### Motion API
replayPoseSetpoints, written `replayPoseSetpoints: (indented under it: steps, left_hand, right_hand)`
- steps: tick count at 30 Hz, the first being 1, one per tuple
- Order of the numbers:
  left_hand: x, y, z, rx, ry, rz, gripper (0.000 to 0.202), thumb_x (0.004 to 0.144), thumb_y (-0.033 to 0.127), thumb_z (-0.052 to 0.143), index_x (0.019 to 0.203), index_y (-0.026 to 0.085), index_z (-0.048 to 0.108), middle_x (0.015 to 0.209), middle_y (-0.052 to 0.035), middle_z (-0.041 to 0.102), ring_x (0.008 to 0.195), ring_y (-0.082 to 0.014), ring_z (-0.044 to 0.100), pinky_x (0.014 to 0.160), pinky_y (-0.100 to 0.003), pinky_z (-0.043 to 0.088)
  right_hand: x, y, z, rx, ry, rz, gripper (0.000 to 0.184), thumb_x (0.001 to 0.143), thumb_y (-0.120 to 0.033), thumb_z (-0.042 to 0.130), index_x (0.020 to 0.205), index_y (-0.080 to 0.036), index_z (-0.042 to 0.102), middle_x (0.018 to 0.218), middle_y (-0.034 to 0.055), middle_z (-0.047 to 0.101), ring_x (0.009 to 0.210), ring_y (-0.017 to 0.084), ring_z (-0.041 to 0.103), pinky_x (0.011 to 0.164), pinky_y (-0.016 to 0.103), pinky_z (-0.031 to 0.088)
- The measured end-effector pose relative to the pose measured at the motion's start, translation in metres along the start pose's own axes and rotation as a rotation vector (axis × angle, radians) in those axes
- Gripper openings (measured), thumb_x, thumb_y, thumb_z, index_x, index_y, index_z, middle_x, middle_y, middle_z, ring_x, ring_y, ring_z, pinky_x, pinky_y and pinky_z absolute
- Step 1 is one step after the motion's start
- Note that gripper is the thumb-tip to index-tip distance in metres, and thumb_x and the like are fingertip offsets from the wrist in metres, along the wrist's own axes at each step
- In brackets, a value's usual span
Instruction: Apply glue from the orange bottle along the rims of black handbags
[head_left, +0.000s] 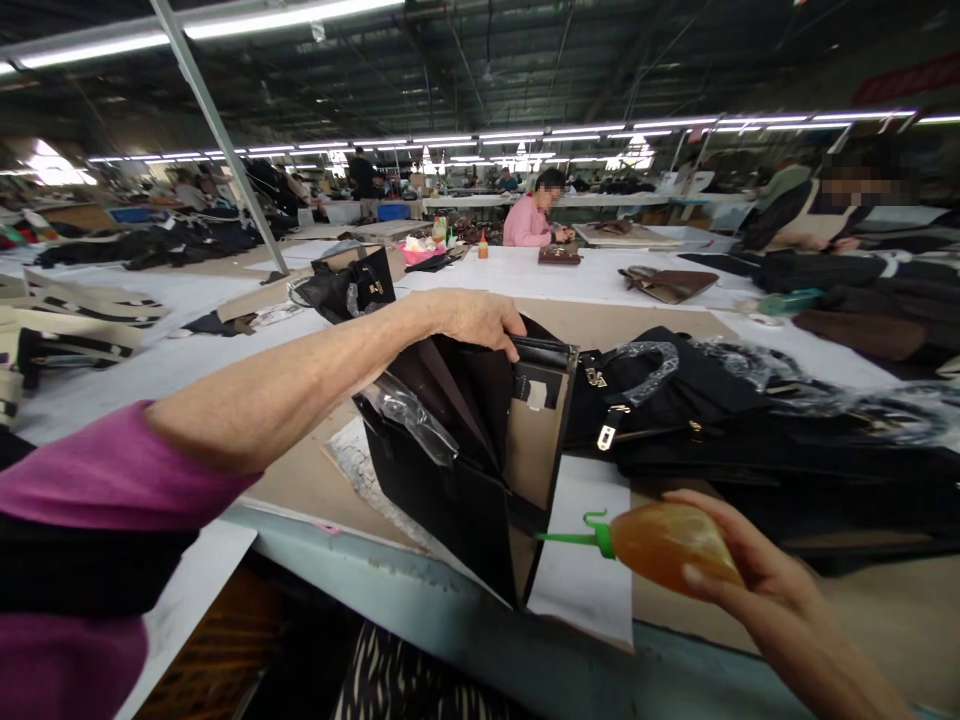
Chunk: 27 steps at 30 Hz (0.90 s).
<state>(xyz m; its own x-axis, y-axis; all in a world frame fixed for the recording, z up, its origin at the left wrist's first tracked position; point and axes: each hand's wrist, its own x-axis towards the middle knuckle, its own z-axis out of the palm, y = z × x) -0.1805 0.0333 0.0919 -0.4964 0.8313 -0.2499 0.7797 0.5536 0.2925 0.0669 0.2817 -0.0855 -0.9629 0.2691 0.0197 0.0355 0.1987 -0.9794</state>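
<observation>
A black handbag (442, 510) stands open near the table's front edge, its beige lining showing on the right side. Across its top reaches my left hand (480, 320), with fingers bent over the upper far edge and gripping it. My right hand (750, 560) is wrapped round a squeeze bottle (660, 545) of amber liquid, probably glue. The bottle lies level, and its thin green nozzle points left, at the bag's lower right edge. Whether the tip touches the bag I cannot tell. Clear plastic wrap (412, 415) covers a handle on the bag's near side.
More black bags (712, 410) with plastic-wrapped handles and gold clasps lie to the right. Behind stand a small glue bottle (483, 246) and a pink basket (421, 250). A co-worker in pink (529, 220) sits across the table; another person (814, 215) is at far right. A metal pole (225, 140) rises at left.
</observation>
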Motion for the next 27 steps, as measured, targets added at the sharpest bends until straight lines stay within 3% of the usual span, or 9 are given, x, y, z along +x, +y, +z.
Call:
replayPoseSetpoints:
  steps: [5, 10, 17, 27]
  left_hand:
    - [-0.035, 0.006, -0.015, 0.100, 0.168, -0.120, 0.020, 0.079, 0.026, 0.056, 0.089, 0.015, 0.070, 0.072, 0.0043, 0.061, 0.076, -0.0129, 0.053, 0.070, -0.021, 0.034]
    - [-0.056, -0.009, 0.007, 0.227, 0.298, -0.149, 0.017, 0.083, 0.022, 0.051, 0.083, 0.015, 0.067, 0.065, 0.0010, 0.057, 0.065, -0.0128, 0.051, 0.061, -0.023, 0.033]
    - [-0.079, -0.026, 0.054, 0.219, 0.413, -0.237, 0.021, 0.089, 0.023, 0.042, 0.082, 0.016, 0.061, 0.067, -0.0027, 0.058, 0.062, -0.0140, 0.051, 0.058, -0.024, 0.034]
    - [-0.095, -0.032, 0.079, 0.125, 0.460, -0.161, 0.021, 0.092, 0.024, 0.039, 0.081, 0.016, 0.056, 0.069, -0.0021, 0.056, 0.064, -0.0140, 0.051, 0.059, -0.025, 0.034]
  right_hand:
    - [0.012, 0.012, 0.013, 0.317, -0.006, 0.079, 0.060, 0.069, -0.042, 0.079, 0.120, -0.023, 0.053, 0.109, 0.0087, 0.063, 0.093, 0.027, 0.061, 0.074, 0.030, 0.054]
    - [0.025, 0.015, 0.042, 0.484, 0.017, 0.145, 0.061, 0.068, -0.041, 0.082, 0.117, -0.021, 0.051, 0.112, 0.0096, 0.061, 0.098, 0.030, 0.059, 0.076, 0.040, 0.055]
    - [0.034, 0.017, 0.079, 0.369, -0.012, 0.056, 0.058, 0.074, -0.044, 0.076, 0.118, -0.022, 0.048, 0.108, 0.0081, 0.061, 0.096, 0.029, 0.060, 0.080, 0.041, 0.053]
    - [0.065, 0.032, 0.097, 0.095, 0.041, -0.104, 0.061, 0.070, -0.049, 0.076, 0.120, -0.026, 0.050, 0.106, 0.0043, 0.060, 0.095, 0.029, 0.057, 0.088, 0.041, 0.046]
